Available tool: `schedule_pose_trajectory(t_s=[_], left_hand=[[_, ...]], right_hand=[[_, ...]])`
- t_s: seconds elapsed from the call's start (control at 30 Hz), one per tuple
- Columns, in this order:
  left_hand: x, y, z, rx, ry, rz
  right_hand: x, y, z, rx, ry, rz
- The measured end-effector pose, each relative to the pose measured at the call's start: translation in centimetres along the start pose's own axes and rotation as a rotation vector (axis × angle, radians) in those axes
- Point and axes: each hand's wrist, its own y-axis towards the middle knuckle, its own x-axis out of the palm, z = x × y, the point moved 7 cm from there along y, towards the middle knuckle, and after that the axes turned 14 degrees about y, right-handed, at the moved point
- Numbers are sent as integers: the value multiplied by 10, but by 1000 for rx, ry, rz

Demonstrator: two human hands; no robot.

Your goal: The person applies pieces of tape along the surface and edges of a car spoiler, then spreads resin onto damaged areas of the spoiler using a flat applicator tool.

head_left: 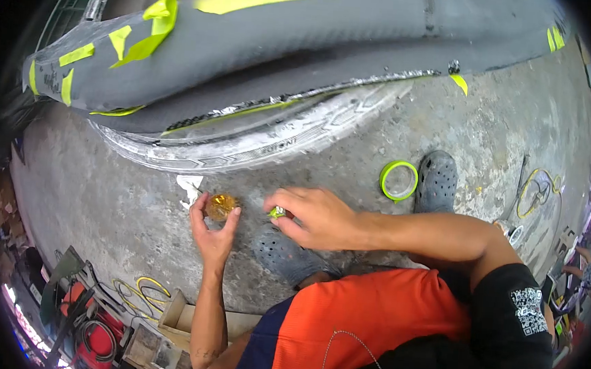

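Observation:
My left hand (pixel 211 237) has its thumb and fingers around a small clear round container with amber contents (pixel 222 207). Facing it, my right hand (pixel 317 219) pinches a small yellow-green and silvery wad (pixel 277 212); its exact kind is unclear. The two hands are apart, low above the concrete floor. A crumpled white scrap (pixel 189 186) lies just beyond my left fingers. Farther off is a grey curved vehicle panel (pixel 249 53) with strips of yellow-green tape (pixel 157 37), above a dusty tire (pixel 264 145).
On the floor at the right lies a yellow-green ring-shaped tape roll (pixel 398 181), beside my grey clog (pixel 438 183). A yellow cord (pixel 529 193) lies farther right. Tools and a red case (pixel 100 342) crowd the lower left, near a wooden box (pixel 178 316).

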Motion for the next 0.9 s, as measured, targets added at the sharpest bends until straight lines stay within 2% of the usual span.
schedule_pose_trajectory(t_s=[0.07,0.13,0.23,0.4,0.5,0.6,0.7,0.83,0.9], left_hand=[[-1,4,2,3,-24,57],[-3,3,5,36,40,30],[-10,4,17,66,85,31],[-11,8,20,69,79,35],[-11,6,18,62,32,44],[-10,4,13,44,131,10],[-2,2,4,27,91,-3],[1,4,0,52,-38,-1],[1,3,-2,33,20,-20]], right_hand=[[0,1,-3,-23,-20,-24],[1,-2,5,93,-27,-10],[2,3,-5,70,12,-52],[-2,4,1,163,-14,-60],[-1,4,-1,121,-41,-60],[4,2,9,55,-22,-24],[5,-3,18,99,-8,-30],[5,-1,17,54,-32,-3],[6,1,15,45,-22,-10]])
